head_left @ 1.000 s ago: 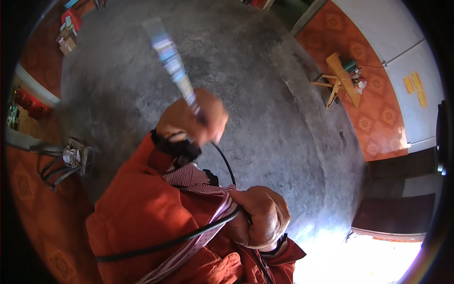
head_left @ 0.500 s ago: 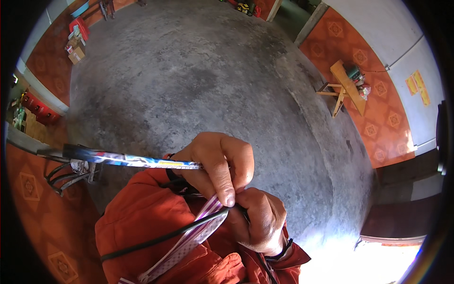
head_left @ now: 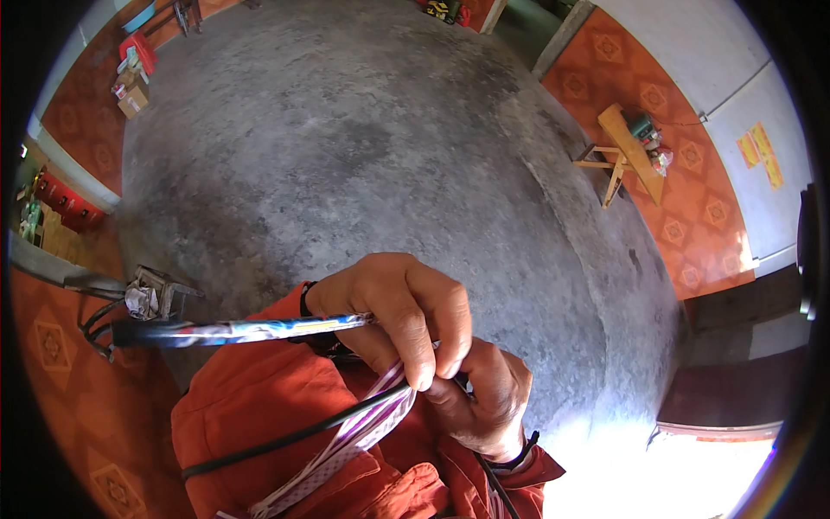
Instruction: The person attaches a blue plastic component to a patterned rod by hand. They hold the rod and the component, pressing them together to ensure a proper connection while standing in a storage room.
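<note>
My left hand (head_left: 393, 311) is closed in a pinch, its thumb and forefinger on a black cord (head_left: 294, 438) and on purple-and-white striped ribbon strips (head_left: 367, 428). A slim stick with a blue, white and multicoloured pattern (head_left: 251, 331), perhaps a pen, also sits in this hand; its dark, wider end points left. Right beside it, my right hand (head_left: 484, 398) is closed too, fingertips meeting the left ones at the cord. What lies inside its curled fingers is mostly hidden. Below the right wrist, a black cord runs down across my red jacket (head_left: 251, 389).
Grey concrete floor (head_left: 346, 147) spreads ahead. At the right wall stands a wooden bench (head_left: 635, 156) with a dark green object on it. A small stand (head_left: 164, 294) is at left. Cardboard boxes (head_left: 132, 99) lie far left. Bright light falls at lower right.
The patterned stick's dark end has dropped lower in view. Both hands have shifted slightly right, and the ribbon strips look more spread. The view has tilted a little.
</note>
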Demonstrator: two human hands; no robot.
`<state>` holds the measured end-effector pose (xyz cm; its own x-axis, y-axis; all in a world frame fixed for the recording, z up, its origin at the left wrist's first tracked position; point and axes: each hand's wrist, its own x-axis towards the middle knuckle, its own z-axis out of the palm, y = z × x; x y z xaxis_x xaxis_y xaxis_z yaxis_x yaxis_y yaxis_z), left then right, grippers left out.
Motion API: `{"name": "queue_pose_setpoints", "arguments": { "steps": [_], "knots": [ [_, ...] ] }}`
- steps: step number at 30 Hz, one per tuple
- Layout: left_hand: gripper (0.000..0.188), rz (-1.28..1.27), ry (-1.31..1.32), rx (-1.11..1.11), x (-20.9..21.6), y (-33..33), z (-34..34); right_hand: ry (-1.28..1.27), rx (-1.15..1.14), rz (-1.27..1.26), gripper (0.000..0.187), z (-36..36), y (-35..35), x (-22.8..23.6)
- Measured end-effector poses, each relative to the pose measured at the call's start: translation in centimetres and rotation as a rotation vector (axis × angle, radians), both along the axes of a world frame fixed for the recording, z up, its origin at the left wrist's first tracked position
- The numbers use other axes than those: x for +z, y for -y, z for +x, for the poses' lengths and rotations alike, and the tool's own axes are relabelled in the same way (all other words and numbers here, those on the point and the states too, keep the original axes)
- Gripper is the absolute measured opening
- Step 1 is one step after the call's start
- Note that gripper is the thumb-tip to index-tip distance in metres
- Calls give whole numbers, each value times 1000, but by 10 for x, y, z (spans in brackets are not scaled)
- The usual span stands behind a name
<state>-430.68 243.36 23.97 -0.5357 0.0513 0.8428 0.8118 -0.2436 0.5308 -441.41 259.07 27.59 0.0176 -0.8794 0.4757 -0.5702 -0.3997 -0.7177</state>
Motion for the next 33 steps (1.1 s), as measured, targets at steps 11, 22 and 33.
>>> {"name": "queue_pose_setpoints", "arguments": {
  "steps": [11,22,33],
  "knots": [
    [20,63,94,-36,-13,-9,-1,40,14,-319,46,-15,15,4],
    [17,-197,66,-207,-38,6,-5,-479,54,-196,57,-9,-3,24],
    [14,-54,-13,-4,-34,-33,16,-387,346,-166,61,-5,-8,4]
  ]
}}
